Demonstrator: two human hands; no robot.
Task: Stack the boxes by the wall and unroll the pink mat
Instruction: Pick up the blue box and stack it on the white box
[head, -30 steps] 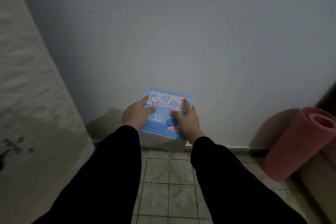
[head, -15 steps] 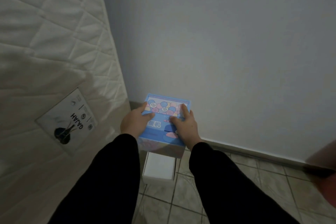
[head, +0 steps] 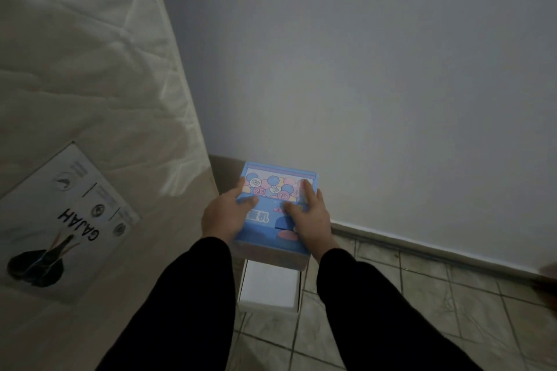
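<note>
I hold a blue box (head: 271,220) printed with coloured numbered balls, flat side up, in the corner near the wall. My left hand (head: 224,215) grips its left edge and my right hand (head: 310,217) its right edge, thumbs on top. Below it, partly hidden by it, a white box (head: 268,288) sits on the floor tiles. Whether the blue box touches the white one cannot be told. A sliver of the pink mat (head: 547,283) shows at the right edge.
A quilted white mattress (head: 90,99) with a printed label (head: 60,220) leans on the left, close to my left arm. The grey wall (head: 376,84) with its skirting (head: 422,247) runs behind the boxes. Tiled floor (head: 391,310) spreads to the right.
My view has swung left: the mattress now fills the left side, and the pink mat has slid almost out of view. The white box has come into view under the blue box.
</note>
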